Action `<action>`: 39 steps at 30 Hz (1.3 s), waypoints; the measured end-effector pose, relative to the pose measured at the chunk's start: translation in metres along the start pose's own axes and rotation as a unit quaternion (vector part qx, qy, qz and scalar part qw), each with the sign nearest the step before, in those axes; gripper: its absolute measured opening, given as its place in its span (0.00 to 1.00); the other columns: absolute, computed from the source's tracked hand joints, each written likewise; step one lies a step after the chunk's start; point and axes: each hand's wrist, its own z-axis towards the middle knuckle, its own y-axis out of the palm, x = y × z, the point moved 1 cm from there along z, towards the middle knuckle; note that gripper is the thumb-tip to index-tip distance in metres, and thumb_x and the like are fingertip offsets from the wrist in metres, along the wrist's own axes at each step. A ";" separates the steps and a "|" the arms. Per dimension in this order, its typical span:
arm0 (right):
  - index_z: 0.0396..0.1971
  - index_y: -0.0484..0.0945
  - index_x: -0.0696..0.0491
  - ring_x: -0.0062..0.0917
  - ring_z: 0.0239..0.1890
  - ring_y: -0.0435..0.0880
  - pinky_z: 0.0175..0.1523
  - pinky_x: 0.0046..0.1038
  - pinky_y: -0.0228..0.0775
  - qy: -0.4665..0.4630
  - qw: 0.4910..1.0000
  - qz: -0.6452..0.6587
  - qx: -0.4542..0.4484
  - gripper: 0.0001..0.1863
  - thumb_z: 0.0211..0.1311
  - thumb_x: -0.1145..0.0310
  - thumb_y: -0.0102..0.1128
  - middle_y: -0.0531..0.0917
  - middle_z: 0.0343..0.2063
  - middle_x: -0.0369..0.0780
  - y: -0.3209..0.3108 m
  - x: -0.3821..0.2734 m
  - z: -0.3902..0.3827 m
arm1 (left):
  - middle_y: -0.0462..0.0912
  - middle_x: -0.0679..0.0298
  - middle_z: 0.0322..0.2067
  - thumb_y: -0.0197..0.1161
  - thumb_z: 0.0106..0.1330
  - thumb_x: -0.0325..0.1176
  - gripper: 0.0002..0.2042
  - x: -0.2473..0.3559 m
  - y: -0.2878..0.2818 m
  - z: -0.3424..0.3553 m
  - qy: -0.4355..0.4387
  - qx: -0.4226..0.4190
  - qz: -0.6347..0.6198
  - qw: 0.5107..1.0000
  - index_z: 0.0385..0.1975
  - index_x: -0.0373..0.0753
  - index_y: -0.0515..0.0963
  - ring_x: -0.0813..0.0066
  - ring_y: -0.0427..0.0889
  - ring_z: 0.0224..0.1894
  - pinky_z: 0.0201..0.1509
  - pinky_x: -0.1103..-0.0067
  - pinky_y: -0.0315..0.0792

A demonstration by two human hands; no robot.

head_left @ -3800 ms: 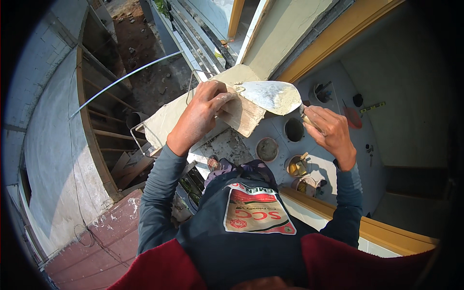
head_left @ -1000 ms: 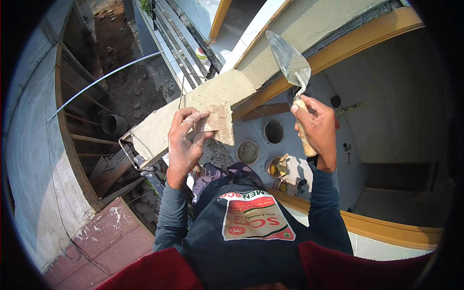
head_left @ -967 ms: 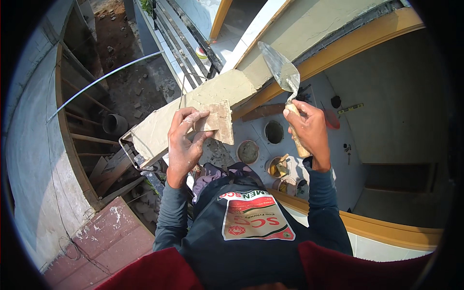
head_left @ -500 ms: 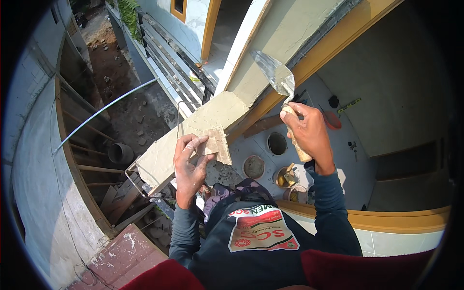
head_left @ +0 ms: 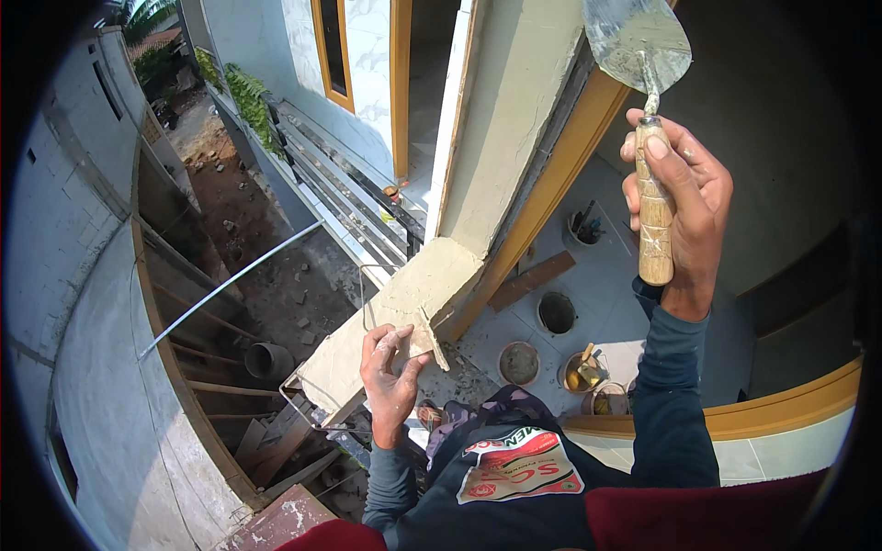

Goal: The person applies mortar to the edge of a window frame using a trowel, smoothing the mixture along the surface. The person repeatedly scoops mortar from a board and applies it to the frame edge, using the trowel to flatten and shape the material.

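A house building site, shown by a plaster-coated ledge (head_left: pixel 390 308), trowel (head_left: pixel 640 48), buckets (head_left: pixel 503 372) and rubble-strewn earth (head_left: pixel 223 204).

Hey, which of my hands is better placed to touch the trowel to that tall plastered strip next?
Probably your right hand: it holds the trowel up near the plastered strip. Your left hand is lower and occupied, holding a small board by the ledge.

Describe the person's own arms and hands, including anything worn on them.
Both arms wear long, dark blue-grey sleeves, wrinkled along the forearms and reaching about to the wrists. The left hand and right hand are ungloved; pale residue marks the left fingers.
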 end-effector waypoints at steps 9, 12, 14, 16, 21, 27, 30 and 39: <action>0.30 0.77 0.61 0.17 0.19 0.78 0.26 0.23 0.69 0.242 0.913 -0.152 -0.291 0.12 0.64 0.66 0.57 0.79 0.21 0.36 -0.004 0.116 -0.086 | 0.69 0.61 0.49 0.73 0.54 0.19 0.21 0.013 -0.006 0.012 0.020 0.035 -0.043 0.998 0.49 0.28 0.78 0.70 0.77 0.52 0.56 0.76 0.75; 0.25 0.76 0.62 0.22 0.18 0.81 0.25 0.28 0.72 0.331 0.868 -0.154 -0.337 0.14 0.62 0.65 0.58 0.80 0.20 0.39 0.003 0.163 -0.095 | 0.69 0.61 0.50 0.73 0.55 0.19 0.21 0.005 -0.003 0.014 0.022 0.033 -0.050 0.998 0.49 0.28 0.78 0.69 0.77 0.53 0.57 0.74 0.75; 0.24 0.76 0.62 0.23 0.18 0.81 0.24 0.30 0.72 0.346 0.854 -0.185 -0.343 0.14 0.61 0.66 0.59 0.80 0.19 0.40 0.023 0.184 -0.094 | 0.69 0.61 0.50 0.72 0.55 0.19 0.20 0.001 -0.007 0.011 0.017 0.046 -0.057 0.997 0.49 0.27 0.77 0.68 0.77 0.53 0.57 0.74 0.75; 0.22 0.76 0.62 0.24 0.18 0.80 0.24 0.30 0.72 0.319 0.864 -0.213 -0.326 0.14 0.60 0.66 0.60 0.79 0.18 0.40 0.025 0.195 -0.086 | 0.68 0.61 0.52 0.71 0.55 0.18 0.21 0.003 -0.004 0.010 0.017 0.049 -0.089 0.995 0.50 0.28 0.77 0.68 0.77 0.53 0.58 0.74 0.75; 0.26 0.78 0.63 0.21 0.17 0.79 0.23 0.27 0.71 0.302 0.897 -0.177 -0.269 0.14 0.62 0.66 0.60 0.80 0.20 0.39 0.012 0.137 -0.050 | 0.71 0.61 0.52 0.68 0.52 0.17 0.22 0.000 -0.002 0.001 -0.009 0.056 -0.079 0.995 0.50 0.32 0.77 0.67 0.75 0.57 0.61 0.68 0.76; 0.28 0.78 0.60 0.15 0.16 0.77 0.17 0.21 0.68 0.223 0.935 -0.167 -0.218 0.12 0.64 0.65 0.59 0.79 0.20 0.36 -0.004 0.017 0.009 | 0.66 0.60 0.52 0.69 0.53 0.16 0.22 0.000 0.000 0.002 0.014 0.081 -0.160 0.984 0.50 0.29 0.77 0.66 0.75 0.56 0.62 0.70 0.74; 0.32 0.80 0.62 0.15 0.14 0.77 0.14 0.18 0.68 0.204 0.943 -0.139 -0.221 0.12 0.64 0.66 0.61 0.80 0.20 0.38 -0.011 -0.025 0.043 | 0.67 0.59 0.53 0.63 0.51 0.12 0.22 -0.001 0.001 0.002 0.030 0.080 -0.164 0.983 0.50 0.29 0.76 0.66 0.73 0.57 0.64 0.69 0.72; 0.47 0.77 0.65 0.11 0.17 0.77 0.17 0.11 0.73 -0.010 0.981 -0.087 -0.173 0.19 0.71 0.62 0.54 0.78 0.25 0.36 -0.038 -0.088 0.075 | 0.67 0.59 0.53 0.62 0.50 0.11 0.23 0.004 0.006 -0.009 0.043 0.070 -0.173 0.981 0.50 0.29 0.76 0.66 0.73 0.58 0.65 0.70 0.70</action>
